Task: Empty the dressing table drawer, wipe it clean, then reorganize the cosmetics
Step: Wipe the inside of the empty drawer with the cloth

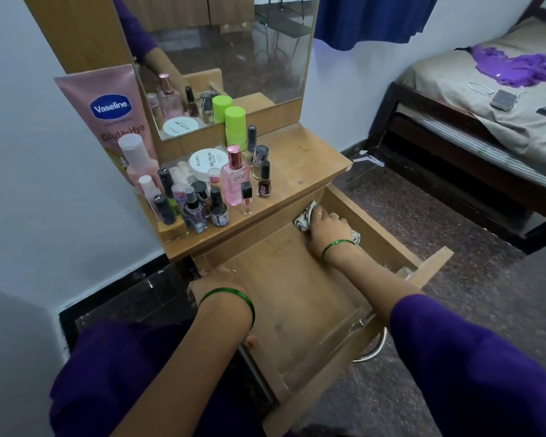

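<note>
Drawer (297, 298): pulled far out from under the bench (300, 156); its wooden floor is bare, so emptying looks done and wiping is the step in hand; probably light now but stiff, and it could slide on its rails when pushed.
Cloth (306, 217): crumpled at the far right corner of the drawer; soft and light, it will bunch up, so a flat palm on top seems the best hold.
Right hand (327, 227): lies over the cloth and presses it down, fingers spread, not clenched.
Left hand (216, 287): grasps the left wall of the drawer, fingers curled over the edge; I judge it steadies the drawer.
Cosmetics (202, 187): crowded upright on the left of the bench; small glass bottles, fragile and easy to tip; better taken one by one at the body, not at the cap.
</note>
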